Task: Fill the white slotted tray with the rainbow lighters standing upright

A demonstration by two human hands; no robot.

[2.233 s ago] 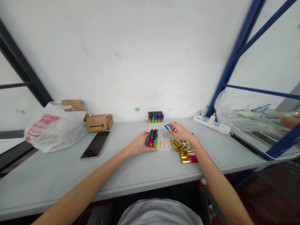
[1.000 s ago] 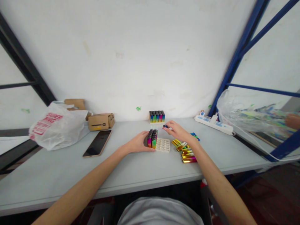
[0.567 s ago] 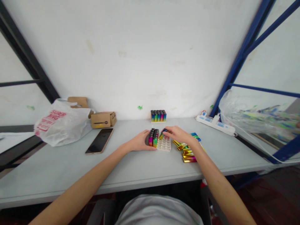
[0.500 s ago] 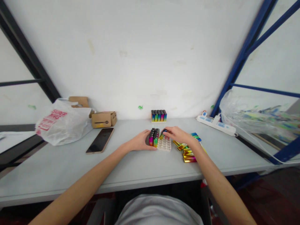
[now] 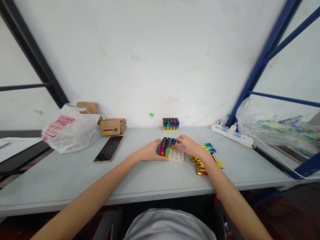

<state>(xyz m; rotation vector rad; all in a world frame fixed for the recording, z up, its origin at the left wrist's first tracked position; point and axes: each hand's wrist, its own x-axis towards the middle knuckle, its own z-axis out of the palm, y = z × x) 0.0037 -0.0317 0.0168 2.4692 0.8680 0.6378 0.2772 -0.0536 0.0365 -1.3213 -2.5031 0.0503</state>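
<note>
A white tray point(image 5: 177, 155) with rows of round-edged slots sits mid-table. Its left side holds upright rainbow-coloured lighters point(image 5: 164, 148) with black tops; slots at the right front show bare. My left hand point(image 5: 151, 150) is curled round the tray's left side, thumb at the near corner and fingers behind the lighters. Over the back of the tray, my right hand point(image 5: 187, 144) pinches a lighter point(image 5: 173, 141) that stands roughly upright beside the filled rows. Whether its base is fully in a slot is hidden. Loose shiny lighters point(image 5: 201, 164) lie piled partly under my right forearm.
Against the wall stands another block of upright lighters point(image 5: 171, 124). To the left are a phone point(image 5: 108, 149), a cardboard box point(image 5: 113, 127) and a white plastic bag point(image 5: 71, 128). A power strip point(image 5: 233, 135) and a clear plastic bag point(image 5: 270, 126) are at the right.
The lighter in my right hand has gone from tilted to nearly upright, down at the tray's back row. My left hand keeps its place on the tray. The view has shifted slightly.
</note>
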